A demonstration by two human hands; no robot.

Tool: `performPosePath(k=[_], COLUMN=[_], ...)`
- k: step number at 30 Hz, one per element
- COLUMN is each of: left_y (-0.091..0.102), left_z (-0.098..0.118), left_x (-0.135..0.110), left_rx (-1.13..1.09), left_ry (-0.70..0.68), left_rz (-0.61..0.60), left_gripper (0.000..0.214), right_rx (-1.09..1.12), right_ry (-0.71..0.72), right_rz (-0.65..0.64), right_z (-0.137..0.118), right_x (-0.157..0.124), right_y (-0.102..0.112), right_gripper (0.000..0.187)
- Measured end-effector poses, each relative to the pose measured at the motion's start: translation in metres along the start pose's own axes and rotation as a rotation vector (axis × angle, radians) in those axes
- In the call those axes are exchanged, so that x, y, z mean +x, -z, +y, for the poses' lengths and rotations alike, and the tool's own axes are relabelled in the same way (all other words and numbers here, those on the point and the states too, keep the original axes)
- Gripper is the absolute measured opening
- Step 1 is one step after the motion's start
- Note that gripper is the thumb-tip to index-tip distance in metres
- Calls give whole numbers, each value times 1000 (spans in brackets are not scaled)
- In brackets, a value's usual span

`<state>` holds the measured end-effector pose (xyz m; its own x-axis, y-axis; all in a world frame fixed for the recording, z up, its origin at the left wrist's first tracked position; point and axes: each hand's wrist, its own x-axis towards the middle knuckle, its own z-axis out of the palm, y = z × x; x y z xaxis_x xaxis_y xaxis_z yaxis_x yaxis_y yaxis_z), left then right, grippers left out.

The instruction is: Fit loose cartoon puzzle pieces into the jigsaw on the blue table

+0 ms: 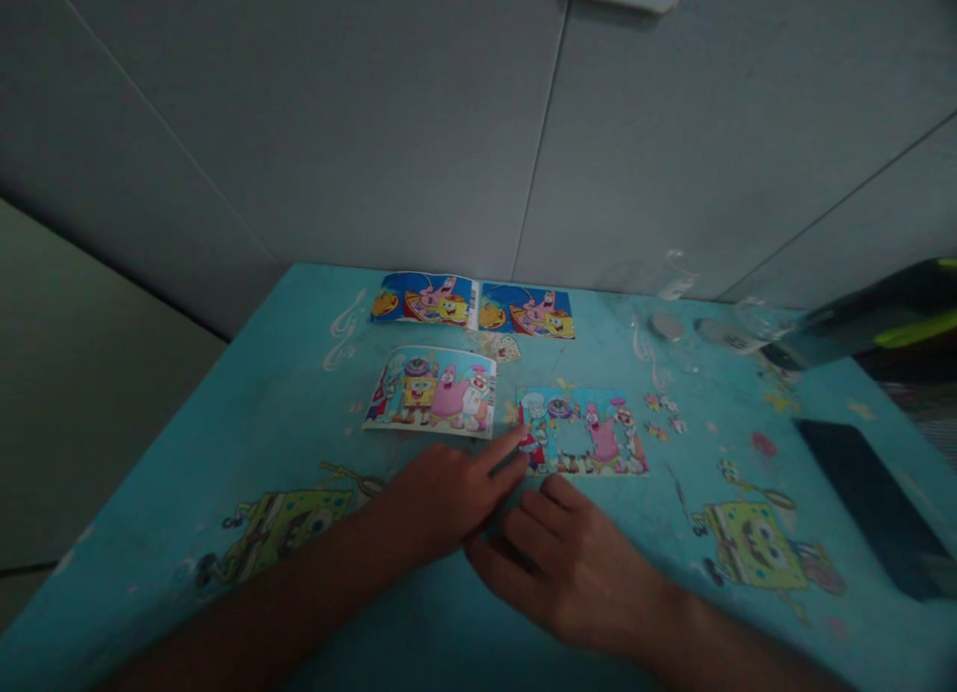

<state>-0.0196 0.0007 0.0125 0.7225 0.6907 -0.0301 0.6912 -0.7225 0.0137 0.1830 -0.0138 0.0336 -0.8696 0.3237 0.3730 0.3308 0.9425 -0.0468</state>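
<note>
A partly assembled cartoon jigsaw puzzle (605, 443) lies flat on the table, with the turquoise cover showing through a gap in its middle. My left hand (453, 488) reaches in from the left. Its outstretched fingers rest at the puzzle's lower left edge. Just below that edge is my right hand (572, 562), with its fingers curled in close to the left hand; whatever they may hold is hidden. Several loose puzzle pieces (664, 415) lie to the right of the puzzle. Left of it, a slightly curved picture card (434, 393) shows the same characters.
Behind lie a blue picture card (424, 299) and a matching blue puzzle (527, 311). Clear glass-like containers (677, 278) and a round lid (667, 326) stand back right. A dark flat object (871, 508) lies at right. The turquoise cartoon tablecloth (246, 403) meets a grey wall.
</note>
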Motion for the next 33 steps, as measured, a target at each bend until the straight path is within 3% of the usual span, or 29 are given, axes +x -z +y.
performPosePath(k=[5,12,16,21,24,27,30,33], left_y=[-1,3,0,5,8,6,2,1], left_z=[2,-1,0,2,5,6,5,4], left_x=[1,1,1,1,2,3,2,-1], left_rx=[-24,-2,-21,-16,51,104,117,120], left_ry=[61,16,53,35,51,64,41,20], left_rz=[-6,-40,-52,-85,-76,-36,4,28], left_gripper=[42,51,47,51,44,41,40,39], right_rx=[24,1,23,44,136,206,190,155], right_ry=[-5,-42,-21,-77,-118,-328,-655,-784], right_rz=[25,7,37,-19,105,283,344,366], right_z=[1,1,1,0,11,33,56,70], right_x=[1,-2,-2,0,-8,-27,-47,-60], right_y=[-1,-2,-4,-3,6,20,29,31], right_gripper=[40,25,42,22,17,21,21,19])
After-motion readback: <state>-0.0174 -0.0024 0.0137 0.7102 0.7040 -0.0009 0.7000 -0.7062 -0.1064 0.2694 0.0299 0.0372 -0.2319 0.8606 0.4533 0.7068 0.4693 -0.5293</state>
